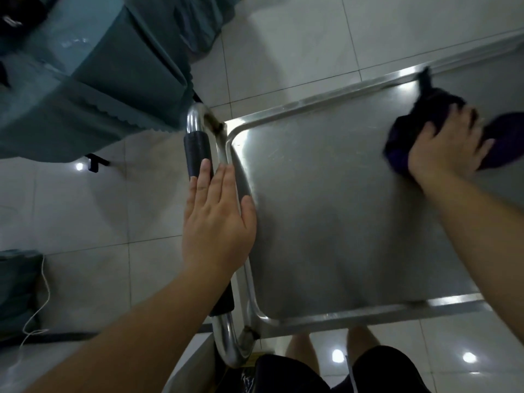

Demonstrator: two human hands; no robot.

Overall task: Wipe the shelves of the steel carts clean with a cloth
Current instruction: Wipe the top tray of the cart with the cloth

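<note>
The steel cart's top shelf point(326, 199) fills the middle of the view, with a raised rim all round. My right hand point(448, 146) lies flat on a dark purple cloth point(408, 123) at the shelf's far right and presses it onto the steel; hand and cloth are blurred. My left hand point(218, 217) rests with straight fingers on the cart's handle point(197, 148), a steel tube with a black grip, at the shelf's left edge.
A table draped in teal cloth point(93, 80) stands close to the cart's far left corner. White floor tiles point(283, 46) surround the cart. A teal bundle with a white cord point(19, 287) lies at the left. My legs point(300, 350) are below the shelf's near edge.
</note>
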